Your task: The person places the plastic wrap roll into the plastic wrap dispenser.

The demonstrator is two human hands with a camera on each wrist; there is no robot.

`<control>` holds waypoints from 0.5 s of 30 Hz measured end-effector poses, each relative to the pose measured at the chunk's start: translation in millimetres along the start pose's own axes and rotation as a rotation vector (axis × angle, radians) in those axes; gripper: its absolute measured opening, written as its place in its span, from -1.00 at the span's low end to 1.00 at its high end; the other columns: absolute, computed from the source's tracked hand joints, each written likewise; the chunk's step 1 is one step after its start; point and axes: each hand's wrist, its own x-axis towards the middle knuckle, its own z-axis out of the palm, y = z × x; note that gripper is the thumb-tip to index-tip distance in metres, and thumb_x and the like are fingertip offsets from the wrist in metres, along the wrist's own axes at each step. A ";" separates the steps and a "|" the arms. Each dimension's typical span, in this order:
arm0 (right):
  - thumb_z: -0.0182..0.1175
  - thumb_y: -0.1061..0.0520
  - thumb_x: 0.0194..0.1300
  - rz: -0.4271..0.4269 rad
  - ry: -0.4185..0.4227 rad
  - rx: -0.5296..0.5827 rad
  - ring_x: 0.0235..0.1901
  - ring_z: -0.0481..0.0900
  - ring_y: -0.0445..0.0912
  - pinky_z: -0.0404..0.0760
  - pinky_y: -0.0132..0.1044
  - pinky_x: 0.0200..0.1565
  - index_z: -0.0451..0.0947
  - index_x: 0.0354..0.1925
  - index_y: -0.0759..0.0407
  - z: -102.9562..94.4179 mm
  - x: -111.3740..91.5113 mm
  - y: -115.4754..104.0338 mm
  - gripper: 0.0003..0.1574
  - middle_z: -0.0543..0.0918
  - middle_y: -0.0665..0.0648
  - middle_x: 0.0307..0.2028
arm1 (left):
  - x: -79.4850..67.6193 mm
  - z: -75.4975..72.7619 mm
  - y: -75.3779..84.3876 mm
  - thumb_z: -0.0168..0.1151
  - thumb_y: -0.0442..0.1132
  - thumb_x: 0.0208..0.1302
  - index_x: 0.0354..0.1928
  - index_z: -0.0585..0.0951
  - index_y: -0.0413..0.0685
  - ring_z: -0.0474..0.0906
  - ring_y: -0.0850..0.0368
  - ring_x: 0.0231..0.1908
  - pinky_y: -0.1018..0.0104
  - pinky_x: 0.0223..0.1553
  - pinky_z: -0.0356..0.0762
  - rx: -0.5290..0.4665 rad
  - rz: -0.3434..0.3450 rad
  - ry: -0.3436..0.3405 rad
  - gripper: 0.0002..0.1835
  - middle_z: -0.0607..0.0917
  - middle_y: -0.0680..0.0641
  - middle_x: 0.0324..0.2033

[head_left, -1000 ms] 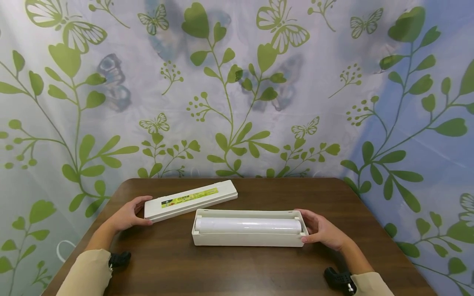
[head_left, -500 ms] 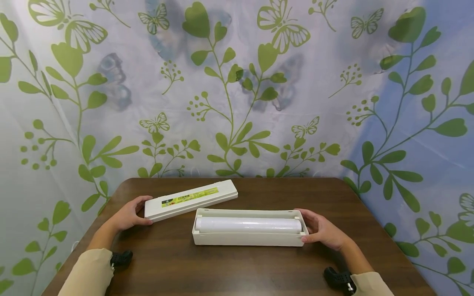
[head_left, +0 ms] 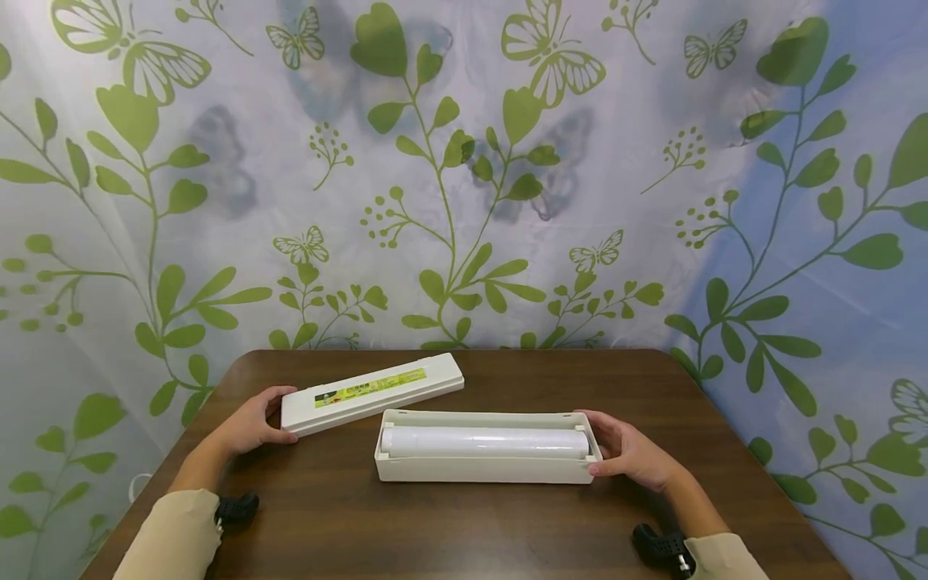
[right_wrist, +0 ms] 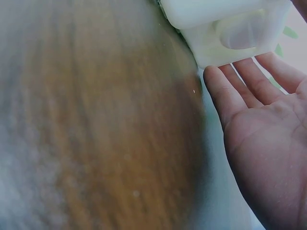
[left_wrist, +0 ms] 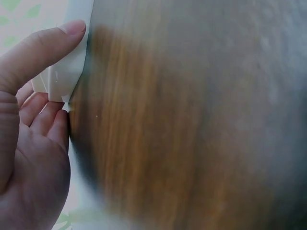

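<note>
At the left of a brown wood-grain desk (head_left: 464, 528), a person's left hand (head_left: 250, 423) holds the near-left end of a long white lid (head_left: 373, 401), thumb at the front corner and fingers curving round behind. The lid slants away from that hand, its right end reaching toward the far side of the desk. To its right, around the middle, an open white box (head_left: 482, 470) lies between the two hands, its long sides running left to right. The right hand (head_left: 638, 453) grips the box's right end, thumb on the near corner and fingers at the far one. The lid is flat and narrow with a stepped rim and a yellow-green label (head_left: 370, 387); the box has low straight walls, and a glossy white roll (head_left: 484, 441) lies lengthwise inside. The desk's left edge passes near the left hand; the lid's right end is near the back edge, just behind the box's left end, and whether they touch I cannot tell. Wood shows in front of the lid and box, between the forearms, and beyond the right hand to the desk's right edge.
</note>
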 end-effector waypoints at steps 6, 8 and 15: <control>0.40 0.38 0.18 -0.002 0.004 -0.015 0.24 0.51 -0.21 0.68 -0.21 0.12 0.03 0.53 0.41 1.3 -0.2 -0.1 0.10 0.29 0.44 0.42 | 1.2 -0.8 -1.1 0.66 -0.09 -0.01 0.36 0.35 -0.34 0.43 -0.30 0.31 0.65 0.07 0.36 0.039 -0.033 0.011 -0.03 0.49 -0.38 0.29; 0.40 0.37 0.18 0.002 0.007 -0.025 0.23 0.51 -0.22 0.68 -0.22 0.12 0.04 0.53 0.40 1.6 -0.3 0.0 0.09 0.27 0.47 0.42 | 1.8 -0.8 -0.9 0.67 -0.09 -0.02 0.33 0.35 -0.36 0.46 -0.27 0.27 0.60 0.06 0.40 0.048 -0.029 0.008 -0.04 0.50 -0.37 0.26; 0.40 0.37 0.18 0.008 0.010 -0.028 0.23 0.52 -0.21 0.68 -0.22 0.12 0.04 0.53 0.38 2.0 0.1 -1.2 0.09 0.28 0.45 0.43 | 0.2 3.0 5.3 0.68 -0.07 -0.07 0.31 0.36 -0.34 0.41 -0.15 0.13 0.20 0.11 0.43 0.087 -0.023 -0.001 -0.03 0.40 -0.34 0.20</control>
